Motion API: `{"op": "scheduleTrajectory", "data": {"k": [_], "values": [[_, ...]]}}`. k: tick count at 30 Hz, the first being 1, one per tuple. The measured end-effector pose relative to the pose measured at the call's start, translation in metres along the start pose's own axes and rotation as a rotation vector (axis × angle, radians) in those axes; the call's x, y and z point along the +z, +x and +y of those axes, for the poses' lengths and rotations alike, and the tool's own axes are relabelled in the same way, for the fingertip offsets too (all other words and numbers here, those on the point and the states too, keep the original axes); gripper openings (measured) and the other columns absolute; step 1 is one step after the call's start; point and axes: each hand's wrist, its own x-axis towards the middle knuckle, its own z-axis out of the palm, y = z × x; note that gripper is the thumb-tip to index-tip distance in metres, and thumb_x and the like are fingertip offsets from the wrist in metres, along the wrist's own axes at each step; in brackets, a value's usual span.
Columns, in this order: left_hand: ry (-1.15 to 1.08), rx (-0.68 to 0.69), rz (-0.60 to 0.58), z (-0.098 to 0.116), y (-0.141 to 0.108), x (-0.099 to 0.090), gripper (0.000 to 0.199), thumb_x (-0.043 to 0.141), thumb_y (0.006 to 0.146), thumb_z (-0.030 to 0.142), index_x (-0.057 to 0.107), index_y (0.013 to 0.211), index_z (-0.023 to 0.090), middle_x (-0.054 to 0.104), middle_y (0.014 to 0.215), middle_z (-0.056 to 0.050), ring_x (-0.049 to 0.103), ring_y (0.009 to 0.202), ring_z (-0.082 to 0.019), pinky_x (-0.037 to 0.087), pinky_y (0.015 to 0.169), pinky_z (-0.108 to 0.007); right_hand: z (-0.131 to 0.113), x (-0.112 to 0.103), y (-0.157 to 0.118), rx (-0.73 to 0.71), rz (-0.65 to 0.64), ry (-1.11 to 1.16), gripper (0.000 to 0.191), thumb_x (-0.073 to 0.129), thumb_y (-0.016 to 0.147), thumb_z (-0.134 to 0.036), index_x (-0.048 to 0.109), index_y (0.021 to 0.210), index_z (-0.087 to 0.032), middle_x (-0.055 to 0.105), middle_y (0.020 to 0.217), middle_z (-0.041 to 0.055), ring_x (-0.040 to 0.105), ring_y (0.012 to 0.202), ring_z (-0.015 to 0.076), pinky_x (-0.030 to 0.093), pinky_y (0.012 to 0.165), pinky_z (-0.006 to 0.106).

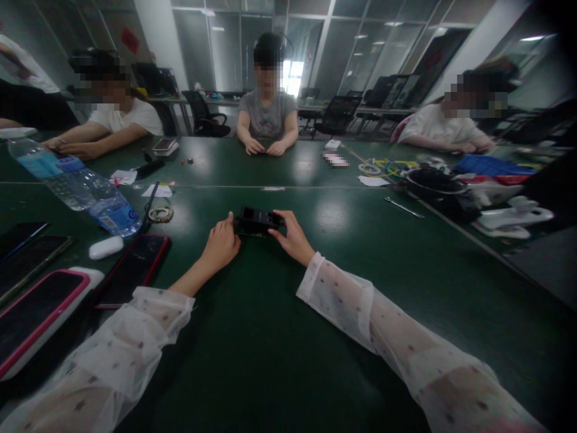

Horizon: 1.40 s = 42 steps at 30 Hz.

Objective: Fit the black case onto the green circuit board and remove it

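A small black box-shaped device [256, 221] rests on the green table [252, 337] in front of me, with a dark square window on its left part. What kind of device it is, I cannot make out. My right hand [292, 236] grips its right end between thumb and fingers. At the left end, my left hand [222, 245] has its fingers bent together against the device, index finger raised along its edge. The fingertips of that hand are partly hidden. Sheer white dotted sleeves cover both forearms.
Left of my arm lie a red-edged phone [135, 264], a pink-rimmed phone [40, 313], a white earbud case [106, 247] and plastic water bottles [106, 201]. Rightward are a wrench [403, 207], coiled cables [383, 168] and a white plastic piece [514, 215]. Several people sit across the table.
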Motion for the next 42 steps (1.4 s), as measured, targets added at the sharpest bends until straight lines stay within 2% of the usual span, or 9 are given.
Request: {"op": "scheduleTrajectory", "data": {"k": [2,5,15,19,22,25,29,35,42], "values": [[-0.013,-0.015,0.012,0.0,0.0,0.0,0.069,0.042,0.092,0.021,0.014,0.151,-0.002,0.05,0.136,-0.026,0.049,0.123,-0.034,0.046,0.097,-0.048,0.001,0.0,0.0,0.011,-0.007,0.006,0.046,0.061,0.091,-0.027,0.043,0.133,-0.024,0.05,0.123,0.0107,0.056,0.115,0.0262,0.051,0.1,0.048],[-0.034,-0.001,0.017,0.0,0.0,-0.001,0.074,0.042,0.092,0.02,0.004,0.154,0.002,0.046,0.141,-0.025,0.048,0.124,-0.033,0.045,0.098,-0.049,0.002,0.0,0.0,0.019,-0.011,0.016,0.046,0.061,0.091,-0.031,0.044,0.133,-0.024,0.05,0.123,0.0109,0.056,0.115,0.0266,0.051,0.1,0.048],[-0.046,0.001,0.031,0.004,-0.001,-0.006,0.075,0.041,0.092,0.019,0.003,0.156,0.01,0.047,0.141,-0.022,0.05,0.123,-0.032,0.045,0.098,-0.049,-0.007,-0.004,0.0,-0.024,-0.008,-0.098,0.048,0.063,0.089,-0.03,0.045,0.133,-0.023,0.053,0.12,0.0114,0.056,0.111,0.0274,0.052,0.097,0.049],[-0.048,0.004,0.024,0.006,0.0,-0.009,0.066,0.042,0.091,0.017,0.019,0.153,0.014,0.044,0.144,-0.019,0.049,0.126,-0.031,0.045,0.1,-0.047,-0.01,-0.005,0.0,-0.022,-0.031,-0.119,0.05,0.062,0.089,-0.029,0.043,0.136,-0.025,0.052,0.122,0.0113,0.057,0.112,0.0273,0.052,0.097,0.05],[-0.03,-0.003,-0.011,0.008,0.001,-0.011,0.054,0.042,0.092,0.017,0.035,0.145,0.011,0.047,0.142,-0.019,0.049,0.127,-0.031,0.044,0.101,-0.047,-0.007,-0.003,0.0,-0.016,-0.104,-0.142,0.057,0.064,0.088,-0.029,0.041,0.139,-0.024,0.054,0.123,0.012,0.058,0.112,0.0282,0.052,0.098,0.051],[-0.015,-0.005,-0.028,0.008,0.001,-0.012,0.047,0.042,0.092,0.018,0.043,0.138,0.008,0.051,0.139,-0.019,0.049,0.126,-0.031,0.044,0.102,-0.047,-0.003,-0.001,0.0,-0.015,-0.174,-0.14,0.058,0.068,0.085,-0.028,0.042,0.137,-0.022,0.056,0.123,0.0125,0.058,0.116,0.0291,0.049,0.102,0.052],[-0.024,0.005,-0.024,0.008,0.002,-0.012,0.045,0.042,0.092,0.017,0.046,0.136,0.008,0.053,0.137,-0.018,0.049,0.126,-0.03,0.045,0.101,-0.045,0.0,-0.001,0.0,0.001,-0.183,-0.114,0.057,0.069,0.085,-0.028,0.044,0.135,-0.02,0.057,0.126,0.0132,0.057,0.119,0.0287,0.048,0.104,0.052],[-0.05,0.009,-0.02,0.006,0.002,-0.011,0.045,0.043,0.092,0.017,0.047,0.136,0.01,0.055,0.137,-0.016,0.05,0.126,-0.028,0.044,0.103,-0.046,0.002,-0.001,0.0,0.018,-0.181,-0.089,0.057,0.069,0.085,-0.027,0.043,0.136,-0.024,0.056,0.127,0.0116,0.057,0.119,0.0287,0.048,0.103,0.055],[-0.006,-0.041,-0.008,0.006,0.0,-0.009,0.049,0.042,0.094,0.022,0.043,0.14,0.006,0.05,0.142,-0.021,0.046,0.131,-0.031,0.041,0.106,-0.05,0.007,-0.002,0.0,0.057,-0.183,-0.074,0.057,0.065,0.087,-0.024,0.042,0.139,-0.026,0.054,0.128,0.0115,0.055,0.121,0.0282,0.046,0.105,0.055]]}}
